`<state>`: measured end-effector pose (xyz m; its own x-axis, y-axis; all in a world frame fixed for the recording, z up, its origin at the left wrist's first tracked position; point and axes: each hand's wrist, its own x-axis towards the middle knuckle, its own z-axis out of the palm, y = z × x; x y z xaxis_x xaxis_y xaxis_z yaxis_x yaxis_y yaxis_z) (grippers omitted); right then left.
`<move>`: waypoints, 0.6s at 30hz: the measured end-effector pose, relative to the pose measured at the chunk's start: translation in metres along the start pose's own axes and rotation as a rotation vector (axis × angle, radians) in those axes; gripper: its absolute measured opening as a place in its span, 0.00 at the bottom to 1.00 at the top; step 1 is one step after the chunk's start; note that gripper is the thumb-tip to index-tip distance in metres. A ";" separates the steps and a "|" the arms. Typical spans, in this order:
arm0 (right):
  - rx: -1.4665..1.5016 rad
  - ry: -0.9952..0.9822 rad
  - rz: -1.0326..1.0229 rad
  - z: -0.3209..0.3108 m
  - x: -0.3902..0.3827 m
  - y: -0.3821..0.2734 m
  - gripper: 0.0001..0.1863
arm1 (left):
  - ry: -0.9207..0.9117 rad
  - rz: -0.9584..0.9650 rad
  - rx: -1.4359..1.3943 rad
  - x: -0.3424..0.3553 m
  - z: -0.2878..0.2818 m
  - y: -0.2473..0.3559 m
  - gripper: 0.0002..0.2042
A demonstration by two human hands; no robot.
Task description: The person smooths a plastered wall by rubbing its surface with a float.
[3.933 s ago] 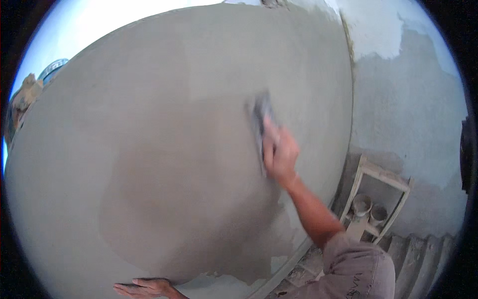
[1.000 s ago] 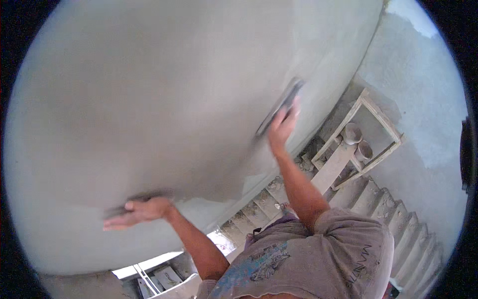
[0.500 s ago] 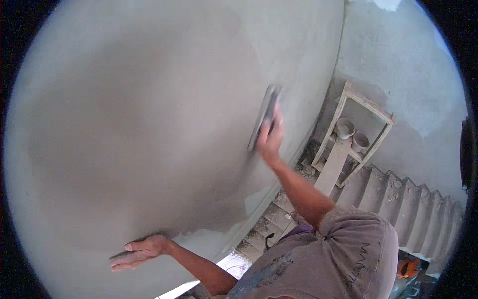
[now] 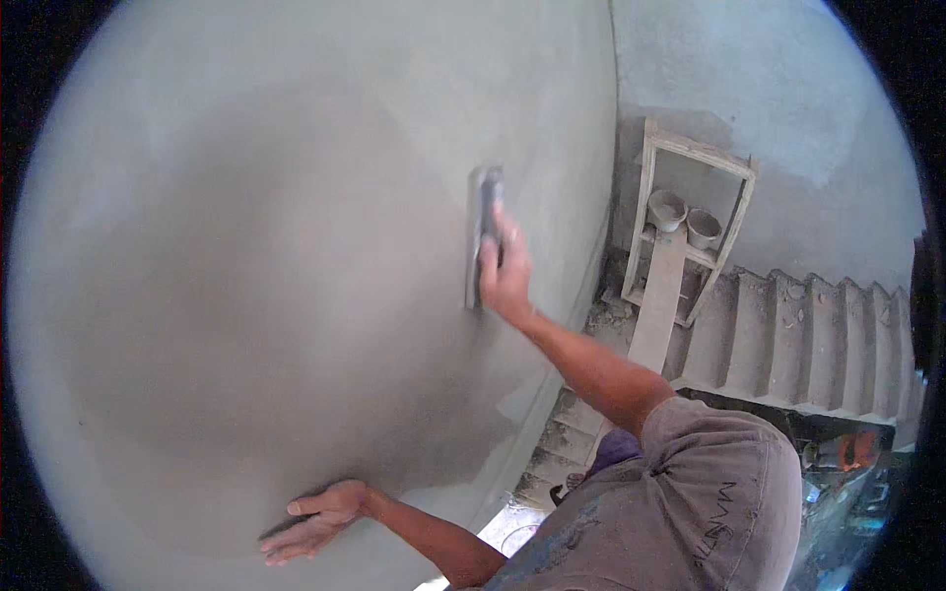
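My right hand (image 4: 507, 281) is closed round the handle of a plastering trowel (image 4: 475, 236). The trowel's long, narrow blade stands nearly upright against the grey plastered wall (image 4: 276, 256). Low on the left, my left hand (image 4: 325, 517) rests at the wall with its fingers stretched out and the thumb apart; I see no tool in it. A broad darker, damp-looking patch covers the middle of the wall, and paler plaster surrounds it.
On the right, a wooden frame (image 4: 700, 153) leans near the corner, with a plank (image 4: 658, 305) running to it. Two buckets, one grey bucket (image 4: 667, 210) and another bucket (image 4: 703, 229), stand at the plank's far end. Bare concrete stairs (image 4: 788, 345) go down below.
The view has shifted, so the frame and stairs sit further left and higher. My right hand has moved the trowel along the wall, turning it more upright. My left hand stays at the wall.
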<state>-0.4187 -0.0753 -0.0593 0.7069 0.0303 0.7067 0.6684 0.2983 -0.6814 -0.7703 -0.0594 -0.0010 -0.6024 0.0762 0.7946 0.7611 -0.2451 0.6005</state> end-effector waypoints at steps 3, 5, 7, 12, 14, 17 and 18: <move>-0.083 0.145 -0.026 0.012 0.096 0.037 0.27 | 0.016 -0.019 -0.012 -0.001 0.005 0.000 0.34; -0.111 0.182 -0.034 0.020 0.139 0.038 0.27 | 0.018 -0.023 -0.004 -0.002 0.008 0.002 0.34; -0.032 0.222 -0.035 0.027 0.148 0.021 0.26 | 0.043 -0.021 0.088 -0.002 0.011 0.005 0.34; -0.031 -0.105 -0.213 0.007 0.026 -0.034 0.30 | -0.005 0.022 -0.019 0.008 0.005 0.005 0.34; -0.136 -0.169 -0.139 -0.005 0.005 -0.012 0.30 | -0.028 0.044 -0.022 0.011 0.004 0.001 0.34; -0.110 0.034 -0.037 -0.007 0.048 0.068 0.28 | -0.062 0.087 -0.028 0.009 0.011 -0.002 0.34; -0.133 0.064 -0.092 -0.008 0.076 0.102 0.28 | -0.065 0.092 -0.032 0.007 0.013 -0.003 0.34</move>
<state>-0.2954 -0.0502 -0.0767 0.6516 -0.0533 0.7567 0.7527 0.1684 -0.6364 -0.7735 -0.0459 0.0043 -0.5131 0.1142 0.8507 0.8035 -0.2848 0.5228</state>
